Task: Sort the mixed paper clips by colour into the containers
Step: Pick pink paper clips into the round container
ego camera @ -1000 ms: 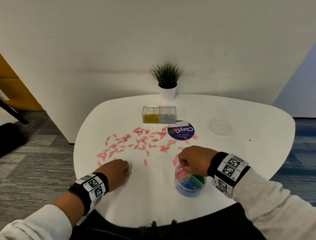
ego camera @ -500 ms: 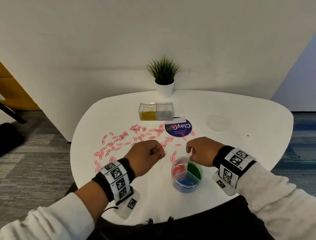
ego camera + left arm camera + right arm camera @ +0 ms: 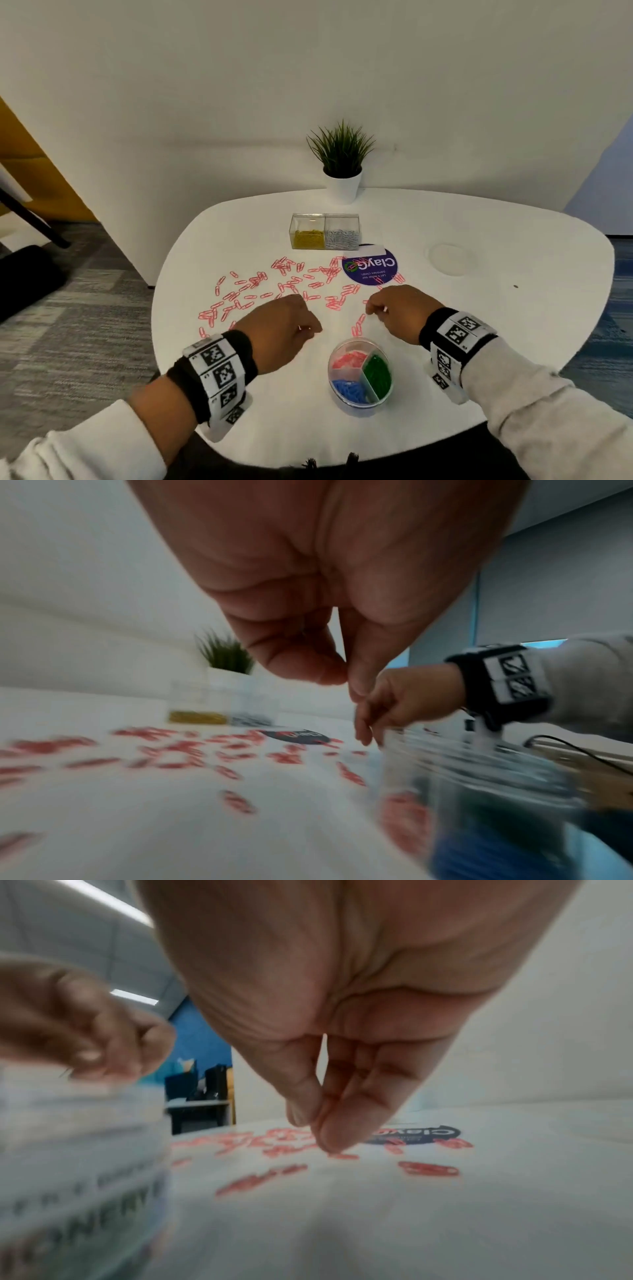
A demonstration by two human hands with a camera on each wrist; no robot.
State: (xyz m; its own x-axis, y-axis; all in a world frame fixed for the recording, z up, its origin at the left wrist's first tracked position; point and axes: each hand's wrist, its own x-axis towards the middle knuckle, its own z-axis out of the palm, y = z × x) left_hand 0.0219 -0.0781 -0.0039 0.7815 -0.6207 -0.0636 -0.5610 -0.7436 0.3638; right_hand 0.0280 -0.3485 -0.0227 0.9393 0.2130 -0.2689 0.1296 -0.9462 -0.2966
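Note:
Many pink paper clips [image 3: 284, 287] lie scattered over the middle of the white table [image 3: 513, 325]. A round clear container [image 3: 358, 339] stands near the front edge, with pink [image 3: 349, 359], green [image 3: 376, 373] and blue [image 3: 349, 389] compartments. My left hand [image 3: 308, 330] hovers just left of it, thumb and finger pinched [image 3: 347, 680], with a glimpse of a pink clip between them. My right hand [image 3: 370, 310] is lowered to the table behind the container, and its fingertips [image 3: 329, 1139] pinch at a pink clip lying there. Both wrist views are blurred.
A clear two-part box [image 3: 323, 233] with gold and silver clips stands at the back, with a potted plant [image 3: 342, 161] behind it. A purple round sticker [image 3: 370, 269] and a clear lid [image 3: 452, 258] lie to the right. The table's front edge is close to the container.
My left hand has come from the left pile across to just beside the round container. My right hand has left the container and gone forward down to the clips behind it.

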